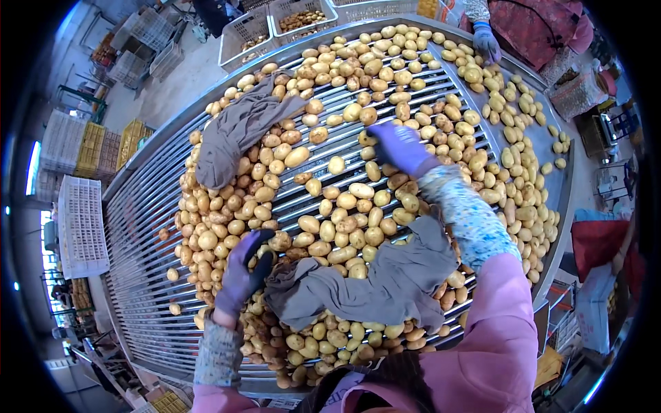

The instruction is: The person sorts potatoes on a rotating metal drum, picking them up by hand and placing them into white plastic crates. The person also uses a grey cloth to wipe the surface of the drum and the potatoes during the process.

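My left hand [241, 273], in a purple glove with a dark palm, is at the near left of a roller table [150, 289]. Its thumb and fingers are spread beside a brownish potato [279, 241]. Farther forward, my right hand [402, 147] in a matching glove reaches over the rollers. Its fingertips are blurred against a potato [366, 138], and whether they grip it is unclear. A crumpled grey cloth [356, 286] lies across potatoes between my arms. Another grey cloth [232, 131] drapes over the pile at the far left.
Potatoes [521, 217] also line a smooth metal chute [516, 139] on the right. Another person's gloved hand [486, 44] is at the far right rim. Plastic crates [245, 44] stand beyond the table's far edge, and a white crate [82, 227] is at left.
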The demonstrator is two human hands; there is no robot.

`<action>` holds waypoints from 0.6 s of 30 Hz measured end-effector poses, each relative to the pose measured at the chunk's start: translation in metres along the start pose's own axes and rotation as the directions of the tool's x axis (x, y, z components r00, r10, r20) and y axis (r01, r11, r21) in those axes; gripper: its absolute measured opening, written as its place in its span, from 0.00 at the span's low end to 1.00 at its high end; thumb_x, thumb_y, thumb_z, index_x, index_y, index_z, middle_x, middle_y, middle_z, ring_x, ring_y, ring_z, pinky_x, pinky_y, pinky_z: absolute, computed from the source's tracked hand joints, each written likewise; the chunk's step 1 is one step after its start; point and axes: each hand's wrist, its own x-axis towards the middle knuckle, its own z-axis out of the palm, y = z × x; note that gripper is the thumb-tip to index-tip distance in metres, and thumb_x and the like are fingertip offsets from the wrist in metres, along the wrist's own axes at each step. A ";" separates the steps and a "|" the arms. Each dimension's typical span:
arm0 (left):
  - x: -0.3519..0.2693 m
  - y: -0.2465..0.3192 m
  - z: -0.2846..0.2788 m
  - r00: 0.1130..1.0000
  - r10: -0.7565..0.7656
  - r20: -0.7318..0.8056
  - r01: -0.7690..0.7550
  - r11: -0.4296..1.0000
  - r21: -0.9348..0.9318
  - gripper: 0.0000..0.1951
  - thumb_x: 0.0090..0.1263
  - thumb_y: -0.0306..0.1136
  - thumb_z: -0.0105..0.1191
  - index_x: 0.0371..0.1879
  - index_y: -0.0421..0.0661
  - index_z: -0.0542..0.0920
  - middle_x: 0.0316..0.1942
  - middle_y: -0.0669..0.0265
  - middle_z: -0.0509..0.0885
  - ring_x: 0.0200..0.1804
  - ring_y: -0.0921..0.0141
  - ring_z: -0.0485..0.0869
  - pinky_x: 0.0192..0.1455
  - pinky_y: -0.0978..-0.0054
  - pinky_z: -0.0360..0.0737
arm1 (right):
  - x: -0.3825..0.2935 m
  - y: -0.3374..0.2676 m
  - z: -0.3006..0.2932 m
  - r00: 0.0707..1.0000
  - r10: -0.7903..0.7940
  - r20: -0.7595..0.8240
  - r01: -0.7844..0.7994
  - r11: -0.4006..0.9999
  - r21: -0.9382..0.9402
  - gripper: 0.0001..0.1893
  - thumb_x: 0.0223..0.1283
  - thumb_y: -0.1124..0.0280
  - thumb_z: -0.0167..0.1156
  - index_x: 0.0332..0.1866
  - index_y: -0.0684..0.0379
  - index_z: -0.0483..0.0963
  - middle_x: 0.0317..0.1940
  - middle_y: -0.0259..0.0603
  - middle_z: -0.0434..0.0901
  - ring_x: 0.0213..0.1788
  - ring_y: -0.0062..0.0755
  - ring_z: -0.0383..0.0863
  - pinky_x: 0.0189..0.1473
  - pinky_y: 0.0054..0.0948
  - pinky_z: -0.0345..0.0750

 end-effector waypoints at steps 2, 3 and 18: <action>0.038 -0.011 0.015 0.991 -0.053 -0.120 0.048 0.998 -0.046 0.21 0.66 0.34 0.58 0.56 0.38 0.76 0.53 0.53 0.82 0.58 0.58 0.80 0.63 0.65 0.73 | 0.008 -0.027 0.040 0.998 -0.054 0.030 0.058 0.984 -0.167 0.14 0.57 0.72 0.57 0.49 0.54 0.78 0.44 0.49 0.80 0.40 0.47 0.84 0.40 0.42 0.81; 0.059 -0.017 0.025 0.991 -0.038 -0.129 0.041 0.999 0.016 0.22 0.66 0.35 0.58 0.57 0.38 0.76 0.53 0.52 0.82 0.58 0.57 0.79 0.63 0.65 0.73 | 0.016 -0.036 0.059 0.996 -0.047 0.080 0.064 0.972 -0.224 0.12 0.57 0.71 0.57 0.47 0.54 0.80 0.47 0.49 0.79 0.41 0.46 0.84 0.39 0.42 0.81; 0.133 0.005 0.126 0.952 0.301 -0.058 -0.261 0.895 0.363 0.21 0.62 0.30 0.57 0.57 0.47 0.78 0.57 0.50 0.78 0.58 0.50 0.77 0.63 0.56 0.73 | -0.095 0.046 -0.040 0.958 0.227 0.175 -0.047 -0.478 0.877 0.23 0.69 0.63 0.54 0.67 0.55 0.66 0.36 0.36 0.78 0.31 0.22 0.77 0.31 0.21 0.77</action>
